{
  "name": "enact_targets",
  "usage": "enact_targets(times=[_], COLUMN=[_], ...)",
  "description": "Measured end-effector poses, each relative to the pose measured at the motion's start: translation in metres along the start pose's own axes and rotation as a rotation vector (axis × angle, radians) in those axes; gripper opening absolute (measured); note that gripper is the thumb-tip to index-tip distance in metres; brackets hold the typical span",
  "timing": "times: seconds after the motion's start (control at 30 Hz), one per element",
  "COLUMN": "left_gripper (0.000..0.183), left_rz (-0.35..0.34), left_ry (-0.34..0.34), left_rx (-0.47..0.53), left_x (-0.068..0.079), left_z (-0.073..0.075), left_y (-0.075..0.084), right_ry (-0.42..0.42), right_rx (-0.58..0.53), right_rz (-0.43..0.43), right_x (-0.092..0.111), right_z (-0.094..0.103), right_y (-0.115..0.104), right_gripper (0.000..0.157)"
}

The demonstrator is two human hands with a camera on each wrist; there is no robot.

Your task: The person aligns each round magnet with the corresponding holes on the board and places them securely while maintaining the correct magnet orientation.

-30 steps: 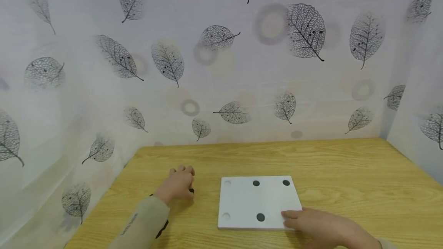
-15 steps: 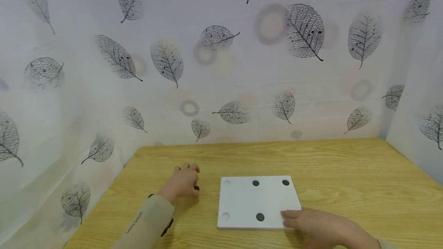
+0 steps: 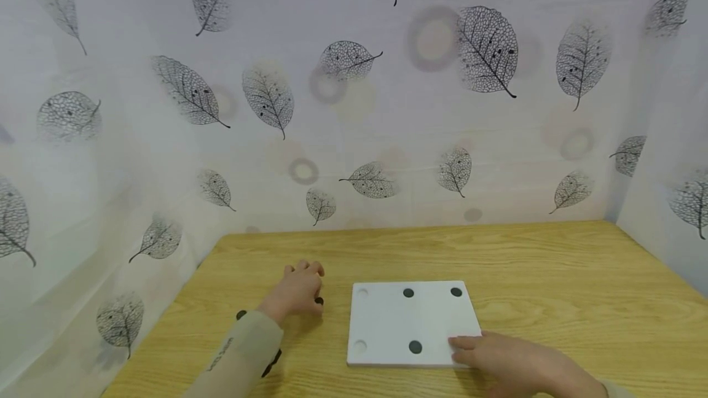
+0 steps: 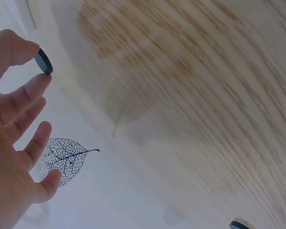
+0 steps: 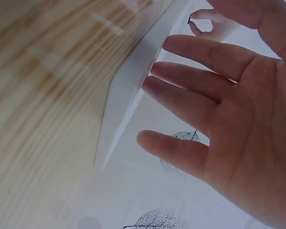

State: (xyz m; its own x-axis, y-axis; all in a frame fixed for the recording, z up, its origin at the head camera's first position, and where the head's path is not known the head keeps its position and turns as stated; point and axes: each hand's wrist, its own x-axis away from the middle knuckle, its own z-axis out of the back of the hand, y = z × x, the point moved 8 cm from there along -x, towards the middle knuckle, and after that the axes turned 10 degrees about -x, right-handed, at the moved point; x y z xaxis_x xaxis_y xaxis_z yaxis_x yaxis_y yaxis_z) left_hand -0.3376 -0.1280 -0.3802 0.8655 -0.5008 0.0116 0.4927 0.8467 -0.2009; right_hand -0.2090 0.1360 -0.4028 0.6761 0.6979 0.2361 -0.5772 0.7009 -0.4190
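My left hand point(image 3: 295, 292) hovers left of a white rectangular board point(image 3: 381, 324). Between thumb and forefinger it pinches a thin black disc point(image 4: 44, 62), held on edge; the other fingers are spread. Two round hollows, one far point(image 3: 362, 292) and one near point(image 3: 360, 346), show along the board's left side. Black discs sit at the board's far middle point(image 3: 408, 293), far right point(image 3: 456, 292) and near middle point(image 3: 415, 347). My right hand point(image 3: 514, 361) rests its extended fingertips on the board's near right corner, which it hides.
More black discs lie on the wooden table point(image 3: 553, 275) around the left sleeve, one behind it point(image 3: 241, 314) and others by its right side point(image 3: 267, 371). A leaf-patterned curtain point(image 3: 398, 109) encloses the table at the back and both sides.
My left hand has moved a little to the right, toward the board, carrying the black disc. The right hand and the board stay where they were.
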Motion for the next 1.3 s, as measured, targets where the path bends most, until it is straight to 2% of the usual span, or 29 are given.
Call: enact_targets(times=[0.13,0.4,0.63,0.9,1.3], left_gripper=[0.028,0.027,0.028,0.027,0.024], left_rz=[0.001,-0.018,-0.024,-0.042,-0.06], left_ry=[-0.005,0.019,0.021,0.031,0.055], left_rx=[0.003,-0.001,-0.001,0.006,-0.001], left_x=[-0.001,-0.003,-0.005,-0.007,-0.012], left_z=[0.001,0.001,0.001,0.002,0.004], left_y=[0.002,0.004,0.005,0.009,0.014], right_ry=[-0.008,0.003,0.0,0.016,-0.005], right_rx=[-0.017,0.025,0.008,0.041,-0.007], right_rz=[-0.018,0.03,0.017,0.045,-0.006], right_x=[-0.001,0.0,-0.001,-0.001,-0.001], right_z=[0.0,0.0,0.001,0.003,0.001], right_y=[0.001,-0.001,-0.001,-0.005,-0.002], right_gripper=[0.052,0.053,0.053,0.052,0.053])
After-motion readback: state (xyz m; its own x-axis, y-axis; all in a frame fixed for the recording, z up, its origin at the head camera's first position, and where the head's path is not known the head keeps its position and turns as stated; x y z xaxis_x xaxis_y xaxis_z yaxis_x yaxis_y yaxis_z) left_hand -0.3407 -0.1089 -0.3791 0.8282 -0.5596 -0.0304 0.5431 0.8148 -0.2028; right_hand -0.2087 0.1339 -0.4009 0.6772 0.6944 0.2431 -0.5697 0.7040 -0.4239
